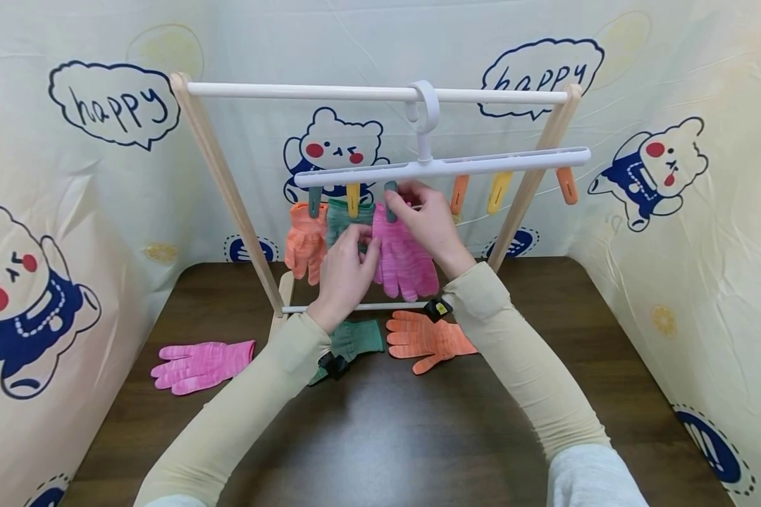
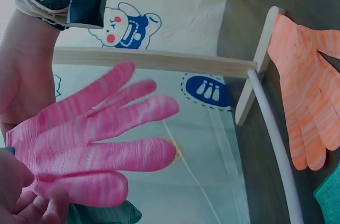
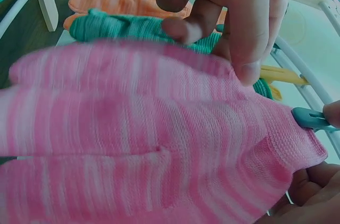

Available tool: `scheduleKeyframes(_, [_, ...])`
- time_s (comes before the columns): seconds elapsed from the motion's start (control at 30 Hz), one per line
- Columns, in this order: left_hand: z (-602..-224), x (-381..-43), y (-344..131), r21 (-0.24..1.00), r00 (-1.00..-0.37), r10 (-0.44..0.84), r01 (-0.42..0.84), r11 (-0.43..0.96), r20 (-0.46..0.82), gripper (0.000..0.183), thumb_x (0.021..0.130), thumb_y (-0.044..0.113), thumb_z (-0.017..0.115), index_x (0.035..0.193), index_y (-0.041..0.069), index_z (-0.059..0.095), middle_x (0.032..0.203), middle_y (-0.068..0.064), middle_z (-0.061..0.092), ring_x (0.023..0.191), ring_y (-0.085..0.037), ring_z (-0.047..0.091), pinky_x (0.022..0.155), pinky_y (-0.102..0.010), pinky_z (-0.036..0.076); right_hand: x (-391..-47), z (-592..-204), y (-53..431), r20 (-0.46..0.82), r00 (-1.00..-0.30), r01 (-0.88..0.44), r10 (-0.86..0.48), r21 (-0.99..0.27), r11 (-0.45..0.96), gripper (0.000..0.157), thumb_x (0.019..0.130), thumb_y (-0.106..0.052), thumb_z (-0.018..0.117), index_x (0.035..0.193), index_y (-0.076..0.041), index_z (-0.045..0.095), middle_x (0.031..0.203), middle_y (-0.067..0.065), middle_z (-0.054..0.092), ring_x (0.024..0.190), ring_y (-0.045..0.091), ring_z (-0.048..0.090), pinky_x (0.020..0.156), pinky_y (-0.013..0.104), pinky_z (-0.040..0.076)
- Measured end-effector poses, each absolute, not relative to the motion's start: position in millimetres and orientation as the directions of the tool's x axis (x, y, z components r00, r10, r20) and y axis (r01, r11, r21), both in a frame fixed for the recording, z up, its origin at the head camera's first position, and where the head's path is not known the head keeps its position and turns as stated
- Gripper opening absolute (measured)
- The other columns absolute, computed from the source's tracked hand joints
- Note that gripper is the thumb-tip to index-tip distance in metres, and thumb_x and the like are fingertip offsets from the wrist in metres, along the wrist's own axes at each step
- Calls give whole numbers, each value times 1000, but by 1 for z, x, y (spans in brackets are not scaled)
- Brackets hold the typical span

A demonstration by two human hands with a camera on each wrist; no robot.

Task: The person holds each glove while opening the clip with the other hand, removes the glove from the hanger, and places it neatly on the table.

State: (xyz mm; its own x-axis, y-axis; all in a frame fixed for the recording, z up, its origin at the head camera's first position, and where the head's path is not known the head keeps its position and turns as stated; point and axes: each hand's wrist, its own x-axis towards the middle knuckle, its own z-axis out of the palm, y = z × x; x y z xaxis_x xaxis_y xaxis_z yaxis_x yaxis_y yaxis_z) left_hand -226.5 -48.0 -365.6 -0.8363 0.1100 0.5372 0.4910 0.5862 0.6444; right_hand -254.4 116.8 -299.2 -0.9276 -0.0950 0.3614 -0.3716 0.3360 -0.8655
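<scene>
A pink striped knit glove (image 1: 406, 257) hangs by its cuff under the white hanger (image 1: 482, 165), with a dark green clothespin (image 1: 390, 202) over the cuff. My right hand (image 1: 436, 222) pinches that clothespin, its thumb on the peg and other fingers behind the cuff, as the right wrist view shows. My left hand (image 1: 347, 271) pinches the side edge of the glove below the cuff, thumb in front. To the left, an orange glove (image 1: 306, 243) hangs from another green clothespin (image 1: 314, 202), and a green glove (image 1: 341, 215) from a yellow clothespin (image 1: 353, 200).
Orange (image 1: 459, 193) and yellow (image 1: 499, 192) clothespins hang on the hanger's right half. A wooden rack with a white rod (image 1: 292, 91) bears the hanger. On the brown table (image 1: 380, 443) lie a pink glove (image 1: 203, 365), a green glove (image 1: 358, 338) and an orange glove (image 1: 428, 338).
</scene>
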Motion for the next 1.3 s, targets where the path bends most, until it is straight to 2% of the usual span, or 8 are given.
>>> scheduleKeyframes(0.2, [-365,-228,-48,661,-837,97,491,568,539,20,107,24,60,113,5,62,95,-9,68,69,-21,59,62,-36,46,-255,-299,117,363,-927,-373,-97,-865,335,28,102,-27,65,116,-2,69,103,10,66,90,19,55,76,27,45])
scheduleKeyframes(0.47, [-365,-226,-48,594,-762,121,584,553,636,11,105,18,63,106,6,63,92,-9,64,66,-20,56,57,-35,45,-255,-299,118,372,-923,-382,-96,-863,332,30,102,-28,66,117,-2,69,103,10,67,89,18,56,74,26,45])
scheduleKeyframes(0.6, [-366,-225,-48,574,-737,127,611,545,663,10,103,15,65,102,5,63,118,-15,67,74,-23,65,64,-39,53,-255,-300,118,371,-924,-382,-98,-865,325,31,102,-27,66,118,-2,69,105,11,68,90,18,57,75,26,46])
scheduleKeyframes(0.7, [-366,-225,-48,569,-733,133,616,545,667,10,102,15,66,101,5,63,138,-16,63,82,-23,70,69,-41,58,-255,-301,119,371,-923,-383,-99,-865,325,30,102,-27,65,118,-2,69,105,10,68,91,18,57,77,26,46])
scheduleKeyframes(0.77, [-366,-225,-49,567,-735,136,614,549,664,10,102,15,66,101,6,62,134,-15,64,82,-23,70,68,-40,58,-255,-300,119,374,-922,-384,-97,-862,329,30,102,-28,65,117,-2,69,104,10,68,90,19,57,77,27,46])
scheduleKeyframes(0.97, [-366,-225,-50,583,-753,123,592,557,647,12,102,17,65,107,6,62,89,-9,64,68,-22,61,57,-36,46,-255,-299,118,366,-927,-373,-86,-867,330,31,102,-29,65,118,-2,69,102,9,67,89,19,55,75,27,44])
scheduleKeyframes(1.13, [-366,-225,-50,602,-768,105,571,558,631,19,103,23,66,113,6,63,92,-7,69,66,-17,59,57,-34,46,-255,-299,115,355,-931,-363,-84,-877,314,34,102,-30,66,121,-2,68,107,10,68,94,18,58,79,27,46])
scheduleKeyframes(1.3, [-366,-225,-51,597,-768,107,569,565,632,19,104,24,65,109,6,66,87,-7,65,65,-19,56,57,-34,44,-255,-298,113,344,-935,-354,-85,-889,289,35,102,-31,66,122,-2,67,109,11,68,96,19,59,81,29,47])
